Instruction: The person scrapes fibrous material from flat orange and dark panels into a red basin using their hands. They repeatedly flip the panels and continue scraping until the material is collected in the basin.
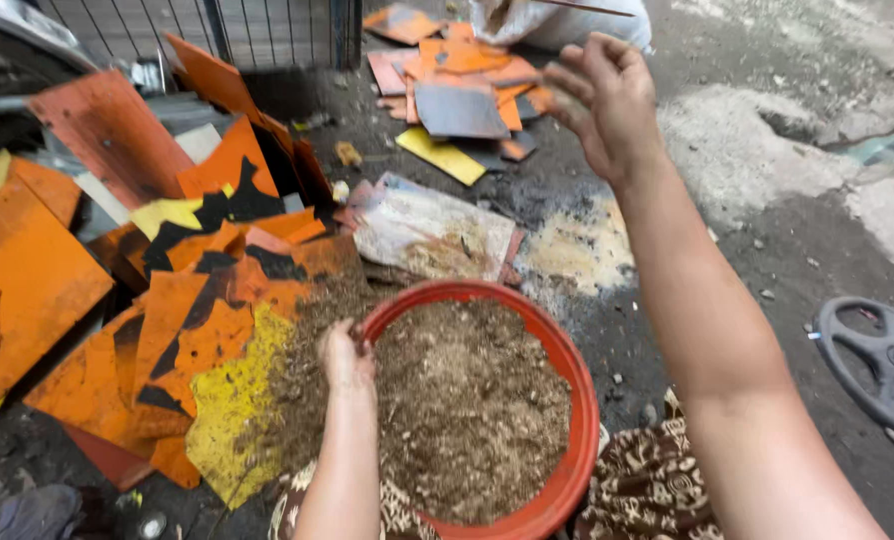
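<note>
A round red basin (579,400) sits low in the middle, filled with brown, crumbly soil-like material (467,400). My left hand (345,355) rests at the basin's left rim, fingers curled into the loose material that spills over the boards there. My right hand (607,100) is raised high above the ground, far from the basin, fingers loosely bent with nothing visible in them.
Orange, black and yellow broken boards (197,340) are piled at left, more (457,90) lie at the top. A white sack (557,20) stands at the top, a black wheel-shaped part (882,365) lies at right. Patterned brown cloth (652,485) covers my knees.
</note>
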